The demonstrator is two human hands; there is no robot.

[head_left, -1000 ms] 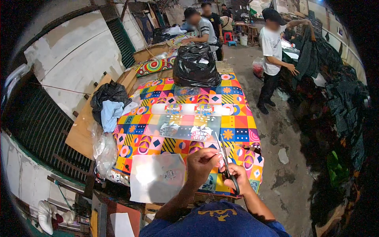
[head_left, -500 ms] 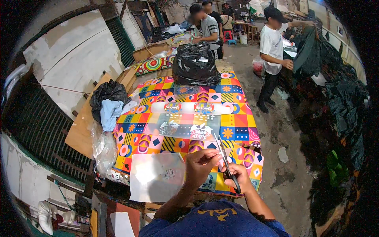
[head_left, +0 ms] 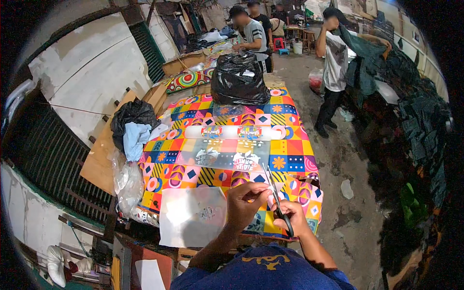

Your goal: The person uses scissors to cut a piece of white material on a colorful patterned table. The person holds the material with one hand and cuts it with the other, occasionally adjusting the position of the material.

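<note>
My right hand (head_left: 291,217) grips black-handled scissors (head_left: 270,180), blades pointing away from me and slightly apart. My left hand (head_left: 248,203) pinches a small pale piece (head_left: 274,195) beside the blades. Both hands are over a padded table covered in multicoloured patterned fabric (head_left: 302,195). A white sheet (head_left: 179,222) lies left of my hands. Beyond them, a translucent printed sheet (head_left: 217,159) lies flat, with a white roll bearing two bright printed patches (head_left: 227,133) along its far side.
A black plastic bag (head_left: 239,82) sits at the far end. Dark cloth (head_left: 130,116) and clear plastic (head_left: 125,188) lie along the left edge. A co-worker in white (head_left: 336,63) stands in the right aisle beside heaped dark fabric (head_left: 420,135). Other people (head_left: 256,38) work farther back.
My hands and the scissors have barely moved. The co-worker in white has lifted the dark cloth higher and raised a hand to head level.
</note>
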